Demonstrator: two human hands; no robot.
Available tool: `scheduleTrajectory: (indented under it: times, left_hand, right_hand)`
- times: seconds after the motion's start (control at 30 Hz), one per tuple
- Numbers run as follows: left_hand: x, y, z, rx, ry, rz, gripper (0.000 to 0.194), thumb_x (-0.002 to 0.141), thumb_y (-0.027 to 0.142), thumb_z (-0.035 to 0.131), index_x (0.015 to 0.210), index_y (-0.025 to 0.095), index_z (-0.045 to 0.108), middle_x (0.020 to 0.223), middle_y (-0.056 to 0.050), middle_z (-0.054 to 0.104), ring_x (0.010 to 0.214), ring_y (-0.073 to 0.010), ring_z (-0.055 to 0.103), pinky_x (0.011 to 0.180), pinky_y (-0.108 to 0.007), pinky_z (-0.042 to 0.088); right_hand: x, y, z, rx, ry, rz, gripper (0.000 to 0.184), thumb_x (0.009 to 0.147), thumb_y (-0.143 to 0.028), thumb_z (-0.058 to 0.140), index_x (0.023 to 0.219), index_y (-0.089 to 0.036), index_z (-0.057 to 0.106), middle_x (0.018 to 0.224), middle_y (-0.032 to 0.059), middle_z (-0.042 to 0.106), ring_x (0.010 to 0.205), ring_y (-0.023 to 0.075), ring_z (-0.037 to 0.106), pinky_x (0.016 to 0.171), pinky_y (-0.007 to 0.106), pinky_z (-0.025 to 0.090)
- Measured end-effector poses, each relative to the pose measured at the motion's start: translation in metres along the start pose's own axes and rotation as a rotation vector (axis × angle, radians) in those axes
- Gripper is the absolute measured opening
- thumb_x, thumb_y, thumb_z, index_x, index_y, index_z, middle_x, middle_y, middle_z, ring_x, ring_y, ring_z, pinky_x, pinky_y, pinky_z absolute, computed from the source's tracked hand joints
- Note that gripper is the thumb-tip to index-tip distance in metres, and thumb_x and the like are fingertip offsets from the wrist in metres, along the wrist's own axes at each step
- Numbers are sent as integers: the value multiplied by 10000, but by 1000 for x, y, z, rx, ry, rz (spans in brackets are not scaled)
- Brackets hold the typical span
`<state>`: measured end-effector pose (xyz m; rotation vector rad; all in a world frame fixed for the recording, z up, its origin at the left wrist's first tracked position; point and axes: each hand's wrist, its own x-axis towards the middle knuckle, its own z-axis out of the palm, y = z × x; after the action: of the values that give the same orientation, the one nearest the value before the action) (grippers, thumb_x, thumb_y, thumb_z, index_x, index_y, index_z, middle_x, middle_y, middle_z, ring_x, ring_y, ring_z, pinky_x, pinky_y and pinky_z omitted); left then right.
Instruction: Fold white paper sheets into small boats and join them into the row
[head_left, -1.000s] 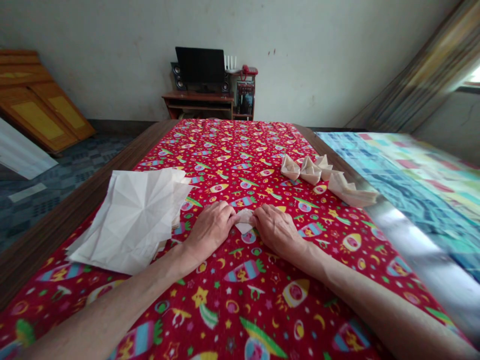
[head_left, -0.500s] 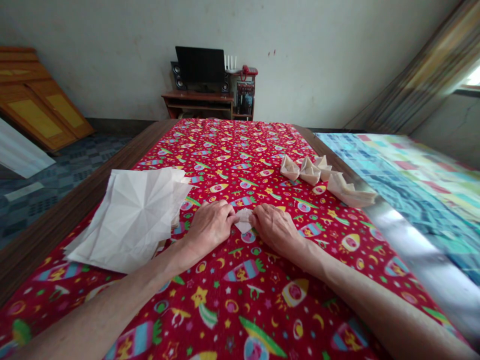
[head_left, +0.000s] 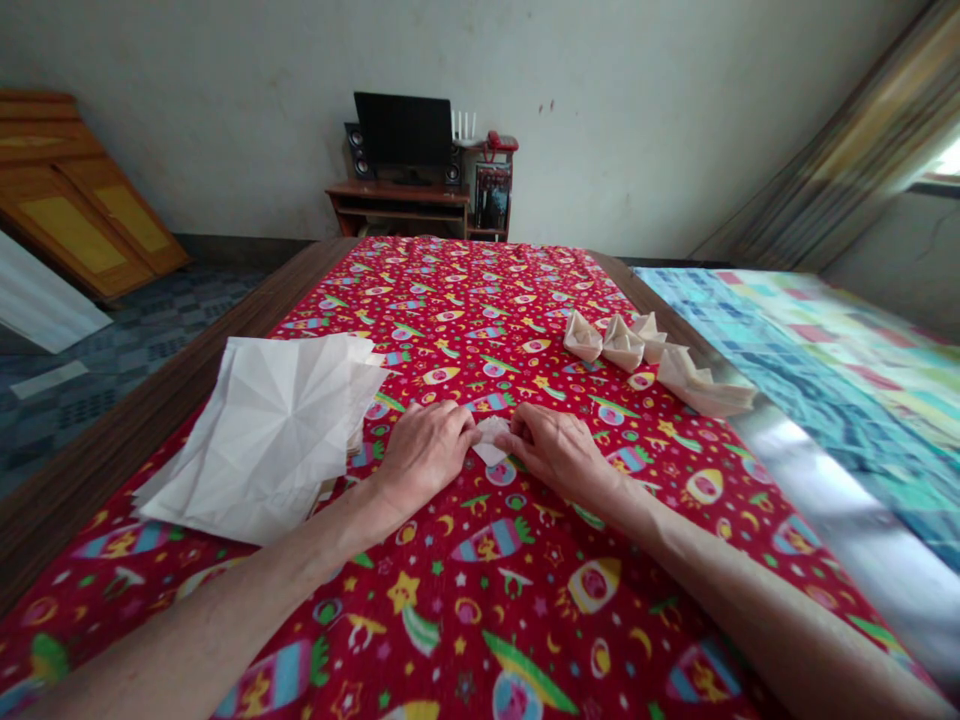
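1. White paper, small and folded, sat between the two hands, over the middle of the red cloth; its lower point faced the wearer. Could not tell if it touched the cloth.
2. Left hand: fingers curled, thumb and forefinger pinching the paper's left corner.
3. Right hand: fingers bent inward, thumb tip on the paper's right part. Could not tell if a finger gripped from beneath.
4. Hands were apart, only the paper between them; both forearms came in from the lower corners.
5. Stack of creased white sheets lay left of the left hand, edges uneven; top sheet had creases fanning from its centre.
6. Boats, folded from pale paper, stood beyond the right hand, near the cloth's right edge: three close together, plus a longer, layered piece nearer the wearer.
7. Cloth had rockets, stars and moons; brown table edge showed along its left.
8. Back wall: dark monitor on a desk, red phone to its right.
9. Sides: yellow-brown cabinet left; blue patchwork sheet and curtain right.
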<state>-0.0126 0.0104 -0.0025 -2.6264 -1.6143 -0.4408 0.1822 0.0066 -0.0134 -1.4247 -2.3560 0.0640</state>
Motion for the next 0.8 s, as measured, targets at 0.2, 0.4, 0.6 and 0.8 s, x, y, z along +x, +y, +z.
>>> scheduleTrajectory:
  times: [0.2, 0.4, 0.6, 0.8]
  left_hand:
    - [-1, -6, -2, -103, 5, -47, 146, 853, 351, 610, 818, 216, 565, 769, 26, 657, 682, -150, 603, 594, -261, 359]
    - [3, -2, -2, -105, 13, -46, 242, 829, 437, 621, 768, 214, 552, 741, 26, 641, 666, -153, 592, 583, -263, 335]
    - [3, -5, -3, -125, -38, -76, 189, 820, 398, 639, 834, 226, 563, 730, 34, 634, 633, -145, 588, 553, -249, 330]
    - [2, -21, 6, -285, -27, -49, 160, 831, 352, 624, 919, 223, 588, 738, 34, 616, 634, -124, 576, 561, -221, 375]
  right_hand:
    - [4, 8, 1, 104, -52, 51, 162, 864, -372, 568, 864, -213, 541, 722, -23, 614, 574, 109, 509, 527, 231, 272]
    - [4, 9, 3, 120, -60, 66, 170, 862, -381, 572, 864, -215, 537, 721, -19, 617, 579, 113, 508, 540, 227, 277]
    - [3, 10, 1, 135, -76, 69, 155, 863, -358, 574, 890, -213, 526, 736, -18, 617, 581, 113, 507, 530, 223, 269]
    - [-3, 9, 0, 122, -33, 49, 150, 880, -353, 558, 905, -207, 531, 801, -4, 636, 643, 120, 539, 556, 227, 295]
